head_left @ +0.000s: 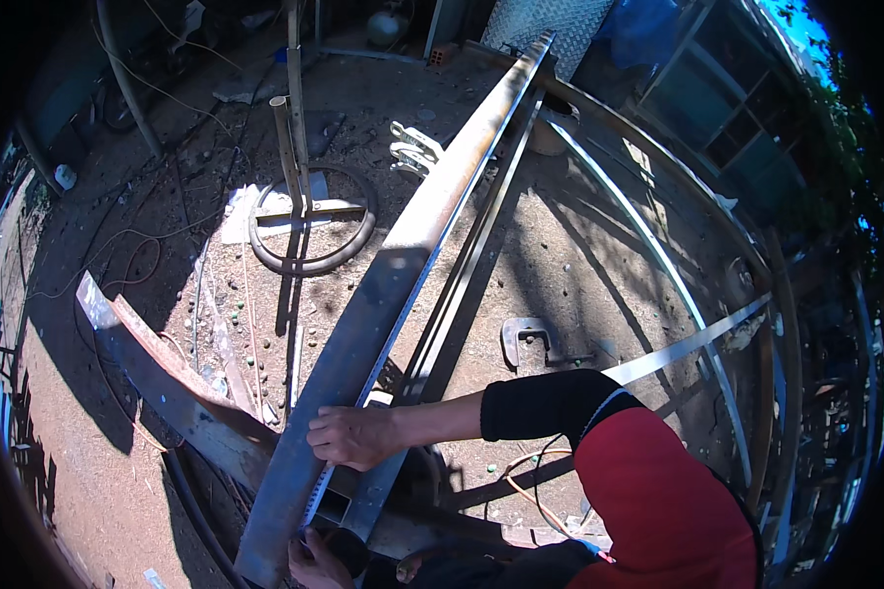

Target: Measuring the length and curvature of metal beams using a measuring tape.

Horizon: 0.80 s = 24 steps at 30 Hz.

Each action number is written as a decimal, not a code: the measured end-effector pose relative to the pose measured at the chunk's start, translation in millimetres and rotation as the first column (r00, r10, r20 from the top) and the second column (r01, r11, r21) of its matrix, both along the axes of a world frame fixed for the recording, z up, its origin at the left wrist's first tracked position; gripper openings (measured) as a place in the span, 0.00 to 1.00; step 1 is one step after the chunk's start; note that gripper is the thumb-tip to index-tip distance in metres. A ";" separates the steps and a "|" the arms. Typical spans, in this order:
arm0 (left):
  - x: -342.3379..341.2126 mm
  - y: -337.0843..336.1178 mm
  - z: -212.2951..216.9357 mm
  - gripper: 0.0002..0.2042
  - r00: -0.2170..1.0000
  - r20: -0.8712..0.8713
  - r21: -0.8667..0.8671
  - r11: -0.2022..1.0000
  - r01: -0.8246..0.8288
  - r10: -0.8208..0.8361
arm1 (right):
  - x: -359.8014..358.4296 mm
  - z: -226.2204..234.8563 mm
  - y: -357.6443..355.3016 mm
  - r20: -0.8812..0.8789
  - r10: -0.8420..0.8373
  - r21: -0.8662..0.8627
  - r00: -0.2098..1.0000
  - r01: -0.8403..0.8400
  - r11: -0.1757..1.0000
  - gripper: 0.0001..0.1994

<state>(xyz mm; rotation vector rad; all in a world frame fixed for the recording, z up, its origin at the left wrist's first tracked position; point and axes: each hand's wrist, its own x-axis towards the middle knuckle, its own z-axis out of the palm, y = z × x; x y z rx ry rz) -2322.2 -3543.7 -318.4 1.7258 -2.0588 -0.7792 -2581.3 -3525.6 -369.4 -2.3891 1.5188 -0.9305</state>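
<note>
A long steel beam (329, 378) runs from the lower left up to the far right, brown and sunlit on its far half. Along its right edge lies a pale, marked strip that looks like a measuring tape (316, 494). My right hand (354, 438) rests on the beam with fingers curled, pinching the tape at the edge. Down at the bottom of the view, my left hand (316, 563) is closed around the tape's near end, partly cut off by the frame. A narrower metal bar (452, 309) lies alongside, to the right.
A C-clamp (525, 339) stands right of the beams, and locking clamps (414, 149) lie left of them. A round-based metal stand (314, 263) is farther left. Another steel piece (182, 398) slants at left. Pale flat strips (692, 339) cross at right; cables trail over the dirt.
</note>
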 end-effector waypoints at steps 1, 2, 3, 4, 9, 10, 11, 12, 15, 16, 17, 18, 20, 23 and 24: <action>-0.2 0.1 0.0 0.19 1.000 0.003 0.001 1.000 -0.004 0.004 | -0.4 -0.4 -0.1 0.003 0.004 0.001 1.000 -0.004 1.000 0.10; -2.0 -0.1 0.8 0.19 1.000 -0.004 0.020 1.000 -0.009 0.009 | -1.5 -0.7 -0.2 0.004 0.002 -0.005 1.000 -0.002 1.000 0.10; -1.9 -0.9 2.1 0.19 1.000 -0.009 0.040 0.999 -0.015 0.015 | -0.7 1.0 -1.2 0.008 0.001 -0.011 1.000 -0.001 1.000 0.10; -2.0 -1.5 2.1 0.19 1.000 -0.003 0.040 0.999 -0.021 0.021 | -2.0 2.9 -1.0 0.015 0.007 -0.010 1.000 -0.007 1.000 0.10; -10.0 -0.5 8.6 0.19 0.999 0.022 0.033 0.999 -0.030 0.029 | -6.2 4.6 -1.0 0.012 0.005 0.011 1.000 -0.005 1.000 0.10; -9.7 -0.3 8.0 0.19 0.999 0.020 0.035 0.999 -0.031 0.030 | -6.8 4.6 -1.0 0.010 0.005 0.012 1.000 -0.006 1.000 0.10; -8.7 -0.6 6.8 0.19 1.000 0.021 0.023 1.000 -0.018 0.017 | -7.3 5.2 -0.8 0.003 0.002 0.005 1.000 -0.002 1.000 0.10; -10.7 -1.2 6.8 0.19 1.000 0.022 0.010 1.000 -0.005 0.005 | -8.1 4.2 -1.2 -0.004 -0.001 -0.004 1.000 0.001 1.000 0.10; -12.4 -1.7 17.4 0.19 0.999 0.029 0.108 0.994 -0.027 0.024 | -3.4 3.9 0.4 0.002 -0.018 -0.030 1.000 0.018 0.999 0.10; -10.8 -0.1 15.8 0.19 0.999 0.029 0.109 0.993 -0.033 0.030 | -3.0 4.1 0.6 0.001 -0.012 -0.028 1.000 0.012 1.000 0.10; -7.2 1.1 12.3 0.19 0.999 0.033 0.093 0.995 -0.032 0.029 | -1.7 3.6 0.8 -0.005 -0.008 -0.025 1.000 0.008 1.000 0.10; 0.2 0.3 8.7 0.19 0.998 0.052 0.075 0.996 -0.041 0.037 | 4.8 0.9 -2.2 0.002 0.004 -0.023 1.000 -0.004 1.000 0.10; 11.1 -4.8 -21.4 0.18 1.000 -0.022 0.032 0.999 -0.006 0.007 | 6.5 0.4 -3.6 0.022 0.017 -0.018 1.000 -0.016 1.000 0.10; 1.1 -0.5 -3.6 0.16 0.982 -0.181 0.101 0.994 -0.030 0.048 | 4.1 -1.0 -2.6 0.021 0.008 0.061 1.000 -0.010 0.998 0.09; 22.2 -6.2 -32.4 0.15 0.996 -0.085 0.046 0.999 0.023 -0.019 | 0.1 11.0 -2.6 -0.014 -0.005 0.062 1.000 0.005 0.998 0.09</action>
